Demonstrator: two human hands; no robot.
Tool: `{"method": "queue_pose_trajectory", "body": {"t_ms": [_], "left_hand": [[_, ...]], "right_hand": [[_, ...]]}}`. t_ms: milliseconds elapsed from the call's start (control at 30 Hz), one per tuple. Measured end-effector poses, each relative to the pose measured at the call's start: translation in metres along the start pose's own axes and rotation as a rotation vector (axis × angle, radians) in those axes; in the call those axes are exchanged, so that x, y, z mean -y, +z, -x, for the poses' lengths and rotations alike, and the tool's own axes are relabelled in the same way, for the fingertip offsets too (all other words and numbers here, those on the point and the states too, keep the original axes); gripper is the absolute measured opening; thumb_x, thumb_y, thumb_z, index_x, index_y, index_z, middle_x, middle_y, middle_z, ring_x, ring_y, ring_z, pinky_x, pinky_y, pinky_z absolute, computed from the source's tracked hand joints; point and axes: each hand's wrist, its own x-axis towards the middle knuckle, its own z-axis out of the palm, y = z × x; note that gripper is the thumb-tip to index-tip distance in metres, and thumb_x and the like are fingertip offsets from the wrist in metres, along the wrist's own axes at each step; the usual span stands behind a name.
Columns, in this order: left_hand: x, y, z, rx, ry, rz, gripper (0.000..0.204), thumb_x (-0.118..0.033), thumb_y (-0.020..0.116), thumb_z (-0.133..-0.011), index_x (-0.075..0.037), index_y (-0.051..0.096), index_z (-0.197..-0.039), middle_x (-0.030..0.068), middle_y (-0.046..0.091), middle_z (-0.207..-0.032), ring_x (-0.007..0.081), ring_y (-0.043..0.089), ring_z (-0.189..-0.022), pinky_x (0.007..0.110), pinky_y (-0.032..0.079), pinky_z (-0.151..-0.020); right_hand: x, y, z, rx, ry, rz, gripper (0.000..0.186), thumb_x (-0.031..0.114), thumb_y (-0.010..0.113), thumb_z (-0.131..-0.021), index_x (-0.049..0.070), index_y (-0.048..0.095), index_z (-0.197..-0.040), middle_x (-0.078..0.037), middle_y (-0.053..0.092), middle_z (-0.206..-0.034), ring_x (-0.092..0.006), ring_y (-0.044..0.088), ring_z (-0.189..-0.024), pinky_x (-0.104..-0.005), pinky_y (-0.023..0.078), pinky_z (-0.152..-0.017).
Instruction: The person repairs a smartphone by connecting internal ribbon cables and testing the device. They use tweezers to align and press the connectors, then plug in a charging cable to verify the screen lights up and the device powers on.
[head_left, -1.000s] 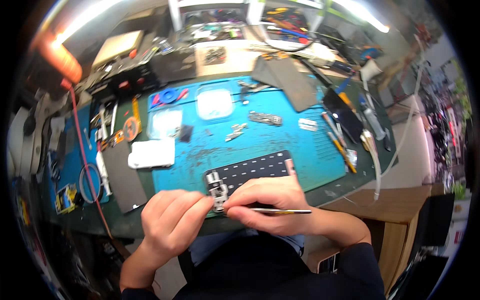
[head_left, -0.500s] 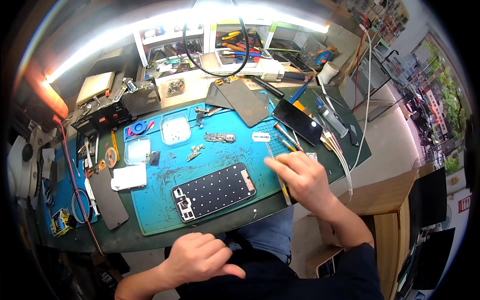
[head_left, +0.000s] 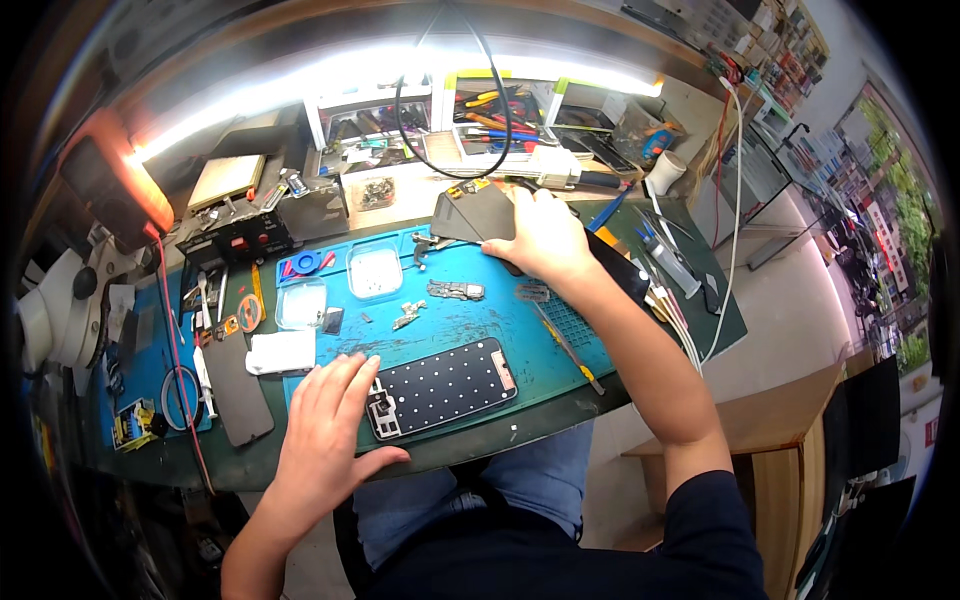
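Note:
My right hand reaches over a dark grey flat phone-sized panel at the far side of the mat. Its thumb lies at the near left edge and the fingers at the far right; their tips are partly hidden. My left hand is open, fingers stretched out, at the left end of a black phone part with white dots. A slim knife-like tool lies on the blue mat, with a small thin metal blade by its far end.
Small metal phone parts and clear trays sit mid-mat. A black phone lies partly behind my right arm, near a syringe and white cables. Another grey panel lies left. A black cable loop hangs above.
My right hand has let go of the slim tool and moved away to the grey panel. The left hand has risen from the table's edge to the dotted phone part, fingers spread.

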Motion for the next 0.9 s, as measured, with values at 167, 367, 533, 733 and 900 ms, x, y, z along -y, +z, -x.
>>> {"method": "queue_pose_trajectory", "body": {"t_ms": [167, 367, 533, 733, 900], "left_hand": [[0.013, 0.004, 0.005, -0.004, -0.008, 0.148, 0.092, -0.021, 0.09, -0.065, -0.003, 0.045, -0.143, 0.015, 0.055, -0.13, 0.0343, 0.049, -0.126, 0.047, 0.036, -0.11], [0.024, 0.012, -0.009, -0.099, 0.101, 0.681, 0.106, -0.007, 0.084, -0.067, -0.004, 0.024, -0.154, 0.0152, 0.042, -0.135, 0.031, 0.046, -0.133, 0.043, 0.039, -0.112], [0.036, 0.01, -0.027, -0.108, 0.082, 1.084, 0.108, -0.009, 0.081, -0.073, -0.006, 0.014, -0.157, 0.0117, 0.034, -0.138, 0.0331, 0.04, -0.141, 0.042, 0.04, -0.113], [0.048, 0.01, -0.045, 0.022, 0.156, 1.104, 0.105, 0.002, 0.075, -0.077, -0.009, 0.01, -0.158, 0.0171, 0.037, -0.151, 0.0272, 0.039, -0.143, 0.04, 0.034, -0.116], [0.036, 0.019, -0.051, 0.017, 0.091, 1.181, 0.108, 0.002, 0.076, -0.08, -0.009, 0.003, -0.158, 0.0201, 0.038, -0.153, 0.0244, 0.048, -0.135, 0.038, 0.041, -0.112]], "right_hand": [[-0.016, 0.006, -0.013, -0.053, -0.035, -0.372, 0.076, 0.042, 0.082, -0.071, -0.002, 0.055, -0.127, -0.023, 0.064, -0.117, -0.0341, 0.062, -0.111, -0.0437, 0.051, -0.097], [-0.04, -0.005, -0.005, 0.261, 0.172, -1.347, 0.034, 0.019, 0.071, -0.09, -0.003, 0.066, -0.116, -0.011, 0.071, -0.102, -0.0143, 0.067, -0.085, -0.0309, 0.055, -0.074], [-0.03, -0.035, 0.04, 0.485, 0.15, -1.849, 0.04, 0.019, 0.051, -0.102, -0.003, 0.048, -0.135, -0.02, 0.064, -0.119, -0.031, 0.068, -0.103, -0.0421, 0.057, -0.088], [-0.012, -0.029, 0.087, 0.677, 0.027, -2.196, 0.049, 0.031, 0.039, -0.108, 0.001, 0.035, -0.147, -0.025, 0.05, -0.14, -0.035, 0.059, -0.121, -0.052, 0.054, -0.097], [0.002, -0.026, 0.091, 0.823, -0.07, -2.176, 0.061, 0.046, 0.029, -0.108, 0.003, 0.032, -0.152, -0.025, 0.048, -0.144, -0.0339, 0.057, -0.124, -0.0501, 0.051, -0.099]]}}
